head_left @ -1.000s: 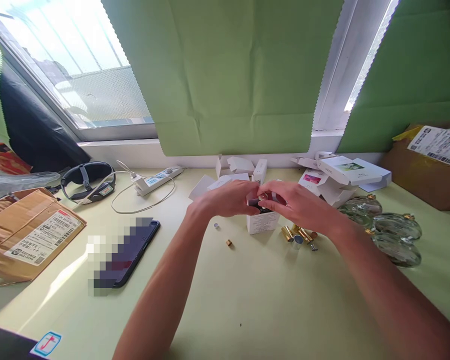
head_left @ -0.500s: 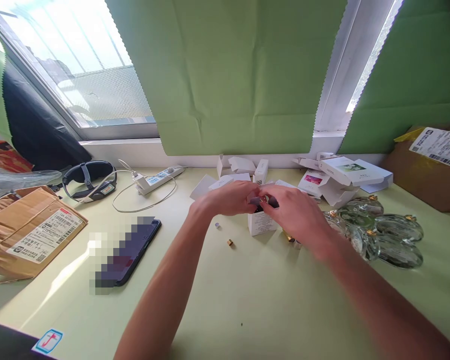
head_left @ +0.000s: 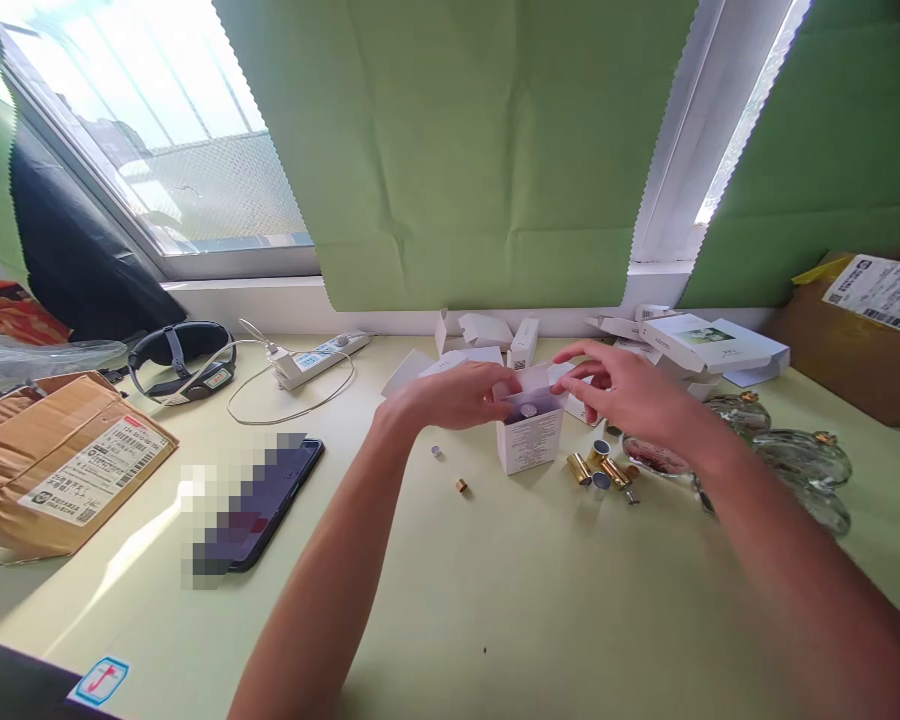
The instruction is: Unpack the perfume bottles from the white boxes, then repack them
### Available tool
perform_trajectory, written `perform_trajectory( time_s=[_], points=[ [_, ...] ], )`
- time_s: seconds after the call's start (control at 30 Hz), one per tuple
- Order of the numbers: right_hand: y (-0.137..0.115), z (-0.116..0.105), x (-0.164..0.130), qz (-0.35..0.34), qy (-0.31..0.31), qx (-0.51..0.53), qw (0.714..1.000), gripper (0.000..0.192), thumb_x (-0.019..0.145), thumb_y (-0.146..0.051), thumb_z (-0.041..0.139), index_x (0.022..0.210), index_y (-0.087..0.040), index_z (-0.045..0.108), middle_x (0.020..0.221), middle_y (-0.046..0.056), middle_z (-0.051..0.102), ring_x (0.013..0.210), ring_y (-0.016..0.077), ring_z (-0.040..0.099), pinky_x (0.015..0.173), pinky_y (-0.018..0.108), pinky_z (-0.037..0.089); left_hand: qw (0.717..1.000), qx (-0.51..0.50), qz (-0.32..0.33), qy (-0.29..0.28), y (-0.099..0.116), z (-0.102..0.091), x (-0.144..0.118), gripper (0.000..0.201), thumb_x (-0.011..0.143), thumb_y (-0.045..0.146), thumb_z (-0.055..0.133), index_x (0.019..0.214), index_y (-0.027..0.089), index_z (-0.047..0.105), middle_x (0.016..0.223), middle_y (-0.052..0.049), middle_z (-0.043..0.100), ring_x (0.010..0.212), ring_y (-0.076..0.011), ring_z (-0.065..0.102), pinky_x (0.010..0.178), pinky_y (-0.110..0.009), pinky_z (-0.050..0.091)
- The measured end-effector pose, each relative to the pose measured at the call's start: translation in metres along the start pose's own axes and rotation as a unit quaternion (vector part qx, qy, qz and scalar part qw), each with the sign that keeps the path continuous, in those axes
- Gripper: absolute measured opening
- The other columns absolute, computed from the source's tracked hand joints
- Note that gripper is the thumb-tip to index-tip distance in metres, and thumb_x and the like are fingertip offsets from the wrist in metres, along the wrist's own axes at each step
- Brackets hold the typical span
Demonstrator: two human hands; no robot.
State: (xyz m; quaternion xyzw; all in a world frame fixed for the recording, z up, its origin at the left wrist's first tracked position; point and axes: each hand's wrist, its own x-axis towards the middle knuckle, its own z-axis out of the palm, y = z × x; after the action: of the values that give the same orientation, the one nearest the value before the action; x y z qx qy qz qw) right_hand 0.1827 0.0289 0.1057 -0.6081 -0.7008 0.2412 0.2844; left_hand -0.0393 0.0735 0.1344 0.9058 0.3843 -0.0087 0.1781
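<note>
An upright white carton (head_left: 529, 445) with printed text on its front stands on the table, its top flaps up. Inside it shows a small round top (head_left: 527, 410) of something mostly hidden. My left hand (head_left: 465, 393) grips the carton's left upper edge, thumb toward the opening. At the right upper edge is my right hand (head_left: 611, 388), fingers apart and curved, with nothing held; whether a fingertip touches the flap I cannot tell. Several gold caps and spray-pump parts (head_left: 598, 460) lie right of the carton. A small gold collar (head_left: 461, 486) and a small pale cap (head_left: 436, 452) lie left of it.
Clear glass bottles (head_left: 802, 455) lie at the right, partly behind my right arm. Opened white boxes (head_left: 709, 340) are piled along the back. At left are a phone (head_left: 292, 500), a power strip (head_left: 319, 360), a head strap (head_left: 180, 360) and a cardboard parcel (head_left: 75, 470).
My right hand has lifted off the carton's opening and moved right, its fingers spreading. The opening and the gold parts now show. My left hand stays at the carton.
</note>
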Motion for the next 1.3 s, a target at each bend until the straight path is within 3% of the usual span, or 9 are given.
perform_trajectory(
  time_s=[0.07, 0.13, 0.27, 0.43, 0.7, 0.83, 1.03, 1.17, 1.3],
  points=[
    [0.011, -0.007, 0.004, -0.003, 0.030, 0.026, 0.999, 0.028, 0.087, -0.042, 0.055, 0.111, -0.029, 0.059, 0.102, 0.001, 0.069, 0.060, 0.0128, 0.060, 0.056, 0.029, 0.047, 1.000, 0.009, 0.001, 0.012, 0.000, 0.002, 0.002, 0.029, 0.091, 0.041, 0.047, 0.113, 0.027, 0.060, 0.109, -0.001, 0.063, 0.094, -0.0165, 0.056, 0.070, -0.024, 0.039],
    [0.020, -0.009, 0.007, 0.007, 0.015, 0.034, 0.999, 0.032, 0.087, -0.047, 0.054, 0.112, -0.027, 0.060, 0.099, 0.003, 0.067, 0.062, 0.0139, 0.059, 0.058, 0.030, 0.047, 1.000, 0.014, -0.001, 0.020, 0.001, 0.004, 0.004, 0.030, 0.092, 0.042, 0.046, 0.114, 0.027, 0.059, 0.109, -0.002, 0.063, 0.094, -0.0171, 0.056, 0.069, -0.025, 0.039],
    [0.026, -0.001, 0.007, 0.014, -0.091, 0.068, 0.993, 0.041, 0.090, -0.055, 0.048, 0.119, -0.029, 0.059, 0.083, 0.000, 0.062, 0.061, 0.0139, 0.054, 0.057, 0.029, 0.044, 0.999, -0.044, 0.009, -0.015, -0.003, 0.000, 0.000, 0.039, 0.091, 0.052, 0.047, 0.121, 0.029, 0.058, 0.107, -0.002, 0.065, 0.088, -0.0158, 0.058, 0.065, -0.024, 0.039],
    [0.021, 0.002, 0.002, 0.032, -0.173, 0.189, 0.966, 0.046, 0.090, -0.060, 0.047, 0.121, -0.028, 0.057, 0.085, 0.001, 0.058, 0.065, 0.0123, 0.050, 0.052, 0.025, 0.038, 0.987, -0.145, 0.011, -0.064, -0.015, -0.009, -0.007, 0.049, 0.089, 0.054, 0.052, 0.133, 0.032, 0.051, 0.107, -0.001, 0.067, 0.090, -0.0145, 0.063, 0.070, -0.023, 0.043],
    [0.026, -0.002, 0.002, 0.026, -0.254, 0.223, 0.941, 0.042, 0.083, -0.056, 0.061, 0.113, -0.028, 0.052, 0.080, -0.002, 0.059, 0.067, 0.0128, 0.051, 0.053, 0.025, 0.038, 0.998, -0.033, 0.035, 0.051, -0.006, 0.004, 0.009, 0.026, 0.089, 0.030, 0.048, 0.105, 0.025, 0.067, 0.092, -0.002, 0.066, 0.079, -0.0136, 0.057, 0.065, -0.025, 0.039],
    [0.026, -0.003, 0.002, 0.028, -0.271, 0.220, 0.937, 0.045, 0.082, -0.058, 0.062, 0.114, -0.029, 0.050, 0.079, -0.003, 0.058, 0.069, 0.0136, 0.052, 0.054, 0.025, 0.038, 0.997, -0.037, 0.053, 0.053, -0.009, 0.006, 0.010, 0.026, 0.090, 0.027, 0.045, 0.105, 0.023, 0.066, 0.093, -0.002, 0.066, 0.080, -0.0134, 0.058, 0.066, -0.025, 0.040],
    [0.029, 0.006, 0.001, 0.068, -0.274, 0.209, 0.936, 0.066, 0.076, -0.055, 0.070, 0.131, -0.030, 0.045, 0.086, -0.001, 0.060, 0.071, 0.0146, 0.056, 0.058, 0.026, 0.043, 0.997, -0.052, 0.033, 0.046, -0.010, 0.004, 0.008, 0.026, 0.092, 0.034, 0.045, 0.106, 0.023, 0.064, 0.089, -0.001, 0.064, 0.073, -0.0125, 0.058, 0.064, -0.025, 0.041],
    [0.027, 0.003, 0.000, 0.045, -0.279, 0.218, 0.934, 0.040, 0.081, -0.059, 0.062, 0.102, -0.026, 0.060, 0.084, 0.000, 0.060, 0.071, 0.0136, 0.056, 0.057, 0.025, 0.043, 0.991, -0.126, 0.031, -0.012, -0.015, -0.003, -0.001, 0.037, 0.094, 0.040, 0.044, 0.126, 0.027, 0.058, 0.097, -0.002, 0.066, 0.087, -0.0139, 0.061, 0.070, -0.024, 0.043],
    [0.029, -0.003, 0.002, 0.030, -0.302, 0.219, 0.927, 0.042, 0.084, -0.064, 0.055, 0.090, -0.023, 0.059, 0.091, 0.001, 0.062, 0.068, 0.0121, 0.054, 0.057, 0.026, 0.042, 0.975, -0.206, 0.045, -0.075, -0.025, -0.008, -0.007, 0.048, 0.093, 0.043, 0.051, 0.139, 0.032, 0.047, 0.109, -0.003, 0.065, 0.099, -0.0150, 0.063, 0.081, -0.024, 0.045]
  ],
)
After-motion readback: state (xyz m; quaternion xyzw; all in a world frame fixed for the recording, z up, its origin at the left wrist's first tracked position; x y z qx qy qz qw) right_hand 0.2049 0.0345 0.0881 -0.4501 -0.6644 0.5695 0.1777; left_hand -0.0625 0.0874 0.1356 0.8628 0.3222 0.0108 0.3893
